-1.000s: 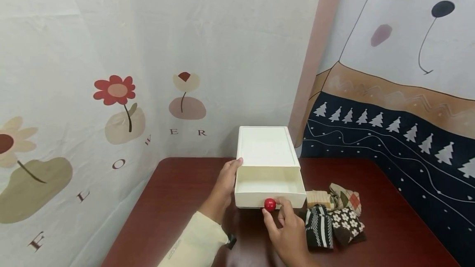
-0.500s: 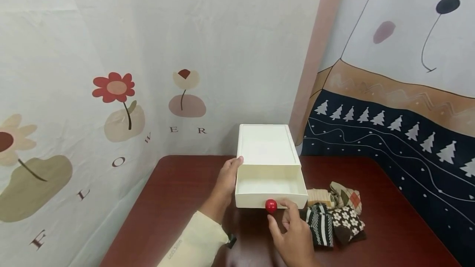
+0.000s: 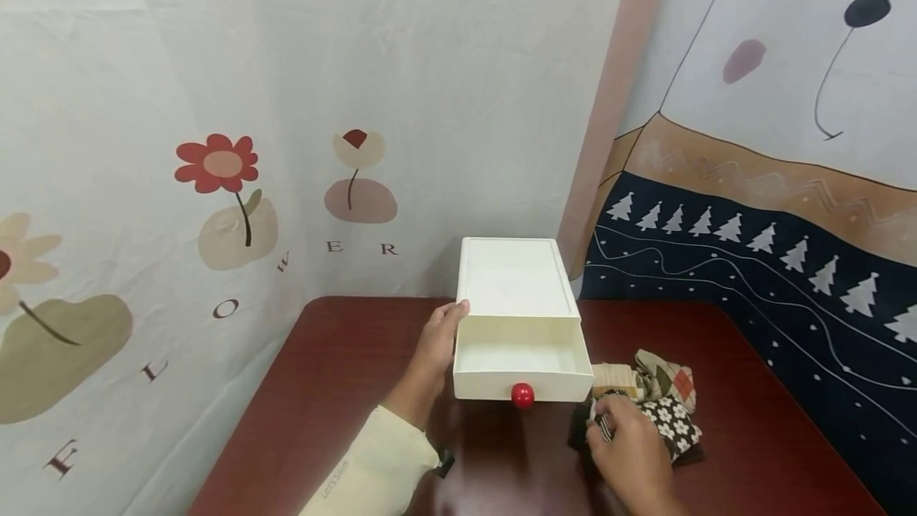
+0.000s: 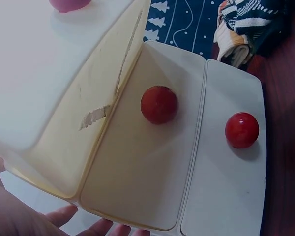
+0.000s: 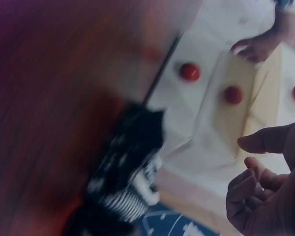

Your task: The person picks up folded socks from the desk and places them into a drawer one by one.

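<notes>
A white three-drawer chest (image 3: 516,277) stands on the table, its top drawer (image 3: 523,385) pulled out and bare inside. Its round red knob (image 3: 523,395) is free of my fingers. My left hand (image 3: 435,345) rests against the chest's left side, thumb at the top edge, fingers along the side wall in the left wrist view. My right hand (image 3: 626,444) hovers over black-and-white striped socks (image 3: 604,425), which it partly hides. In the right wrist view its thumb and index finger (image 5: 265,140) are apart with nothing between them; the socks there are blurred.
Behind and beside the striped socks lie brown flowered socks (image 3: 671,424), argyle socks (image 3: 669,381) and cream ribbed socks (image 3: 614,377). Two lower drawers with red knobs (image 4: 159,104) are closed. A printed cloth (image 3: 430,102) hangs behind the dark red table (image 3: 358,373).
My right hand has left the red knob and moved right to the striped socks. The drawer came out slightly, then stayed. My left hand keeps its place on the chest.
</notes>
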A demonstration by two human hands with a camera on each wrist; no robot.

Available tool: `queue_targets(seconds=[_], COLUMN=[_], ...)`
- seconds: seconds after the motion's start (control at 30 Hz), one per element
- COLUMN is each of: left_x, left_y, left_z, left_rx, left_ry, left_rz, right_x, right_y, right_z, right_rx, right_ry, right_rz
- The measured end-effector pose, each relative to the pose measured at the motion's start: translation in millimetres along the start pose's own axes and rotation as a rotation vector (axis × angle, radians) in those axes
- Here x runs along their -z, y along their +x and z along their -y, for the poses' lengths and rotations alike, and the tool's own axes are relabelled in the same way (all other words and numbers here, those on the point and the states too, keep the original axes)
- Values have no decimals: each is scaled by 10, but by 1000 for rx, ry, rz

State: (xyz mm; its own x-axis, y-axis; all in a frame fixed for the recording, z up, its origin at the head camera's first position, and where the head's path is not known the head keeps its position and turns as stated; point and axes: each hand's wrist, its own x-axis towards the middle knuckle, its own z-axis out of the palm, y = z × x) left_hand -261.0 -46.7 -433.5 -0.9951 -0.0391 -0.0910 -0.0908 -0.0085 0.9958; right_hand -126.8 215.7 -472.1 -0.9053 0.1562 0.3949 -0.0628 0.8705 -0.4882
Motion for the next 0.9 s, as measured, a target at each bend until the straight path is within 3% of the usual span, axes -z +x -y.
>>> queue_targets(seconds=[0.2,0.5,0.9], left_x=[16,53,51], left_y=[11,15,10], left_z=[2,10,-14], left_rx=[4,3,12], left_ry=[9,21,50], left_rz=[5,26,64], right_x=[92,10,-334], right_y=[236,388,458], right_z=[-322,-498,-727], right_rx=[-142,-214,-219], right_ry=[-129,-182,-157], right_rz=[212,363,403])
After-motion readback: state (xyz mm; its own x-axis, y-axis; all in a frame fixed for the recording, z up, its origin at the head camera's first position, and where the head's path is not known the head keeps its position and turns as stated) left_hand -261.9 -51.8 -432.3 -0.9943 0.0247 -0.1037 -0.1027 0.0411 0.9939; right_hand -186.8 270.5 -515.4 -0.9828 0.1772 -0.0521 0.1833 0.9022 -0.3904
